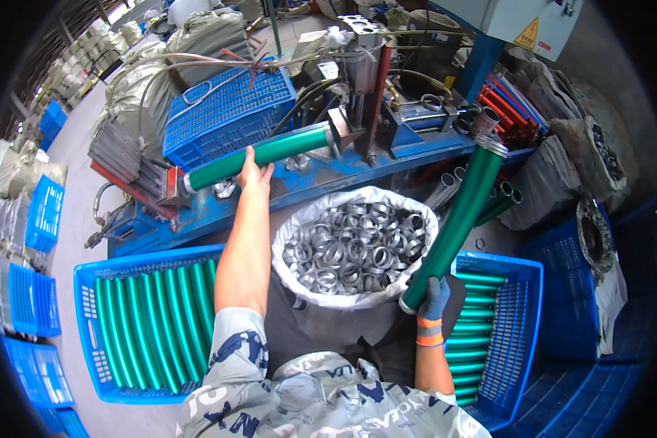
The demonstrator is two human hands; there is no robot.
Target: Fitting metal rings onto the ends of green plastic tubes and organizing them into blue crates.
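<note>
A green metal tube (pixel 285 148) lies between the two end blocks of a blue bench machine (pixel 321 175). My bare left hand (pixel 253 172) grips it near its middle, thumb on top; the undersides of the fingers are hidden. In my gloved right hand (pixel 435 296) is the lower end of a second green tube (pixel 460 212), which leans up and away to the right. A silvery ring (pixel 491 146) sits on its upper end. Between my arms stands a white-lined tub (pixel 283 274) heaped with silvery metal rings (pixel 358 244).
Blue crates (pixel 146 400) (pixel 539 321) of green tubes flank me left and right. An upturned blue crate (pixel 226 106) and hoses (pixel 197 58) lie behind the machine. A grey control box (pixel 522 22) hangs at the upper right, near red tubes (pixel 500 106).
</note>
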